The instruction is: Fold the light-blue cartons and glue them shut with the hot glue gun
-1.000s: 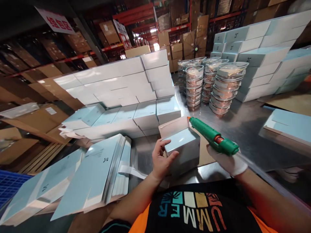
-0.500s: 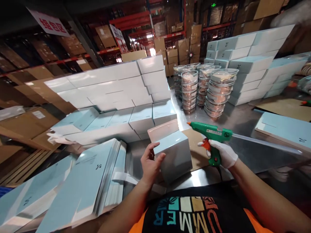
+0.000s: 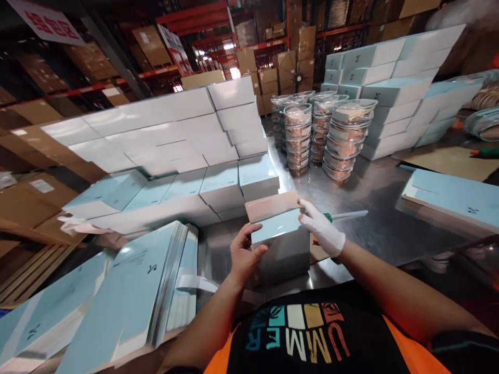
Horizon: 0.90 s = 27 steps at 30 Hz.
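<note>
You stand at a steel worktable (image 3: 374, 192) walled in by stock on three sides, so whatever you need sits within reach: a big bank of pale blue and white boxes (image 3: 167, 135) stacked along your left, a second stack of closed boxes (image 3: 390, 93) at the far right, and between them columns of clear lidded dishes (image 3: 335, 135) standing on the steel. Closer in, a sheaf of flat, unfolded cartons (image 3: 132, 291) leans at your left elbow. Right in front of your chest sits the small blue box (image 3: 283, 244) you are working on, resting on the table with its lid flap (image 3: 273, 205) standing up at the far side. Your left hand (image 3: 245, 254), bare, cups the near left corner with thumb on top and fingers curled round the side, steadying the box. Your right hand (image 3: 322, 228), in a white glove, holds nothing; its fingers lie loosely spread against the flap's right end. Behind it, a green tool (image 3: 331, 217) lies mostly hidden on the table.
</note>
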Available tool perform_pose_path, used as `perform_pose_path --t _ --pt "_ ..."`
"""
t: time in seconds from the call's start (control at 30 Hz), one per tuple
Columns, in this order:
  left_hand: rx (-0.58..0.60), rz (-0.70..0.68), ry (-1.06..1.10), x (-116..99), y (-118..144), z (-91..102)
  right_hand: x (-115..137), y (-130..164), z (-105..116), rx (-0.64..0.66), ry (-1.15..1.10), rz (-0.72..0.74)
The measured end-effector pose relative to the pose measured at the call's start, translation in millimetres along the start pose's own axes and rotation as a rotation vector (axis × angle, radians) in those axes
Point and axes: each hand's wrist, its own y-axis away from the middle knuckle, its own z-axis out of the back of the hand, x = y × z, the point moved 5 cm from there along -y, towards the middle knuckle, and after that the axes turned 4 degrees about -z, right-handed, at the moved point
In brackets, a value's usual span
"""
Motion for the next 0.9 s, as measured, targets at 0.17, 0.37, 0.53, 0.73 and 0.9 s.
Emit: perform_pose_path --t 0.17,0.37,0.53,0.73,0.9 --pt "0.080 -0.109 -0.125 4.0 9.6 6.9 -3.2 -4.0 -25.4 0.067 -0.113 0.020" --pt "0.044 -0.247 0.081 -11.1 4.3 4.9 -13.1 14.4 -4.4 0.171 -0.031 0.362" --pt "0.297 -0.350 -0.045 -27.2 -12.6 -6.5 -1.0 28.4 -2.9 0.250 0.098 0.440" --pt "0.377 -0.280 -0.030 -22.6 -20.5 -3.5 10.7 22.1 -6.9 0.286 0.163 0.419" --pt "0.300 -0.101 0.043 -3.1 -8.0 -3.2 -14.1 24.6 -13.4 0.136 0.296 0.279"
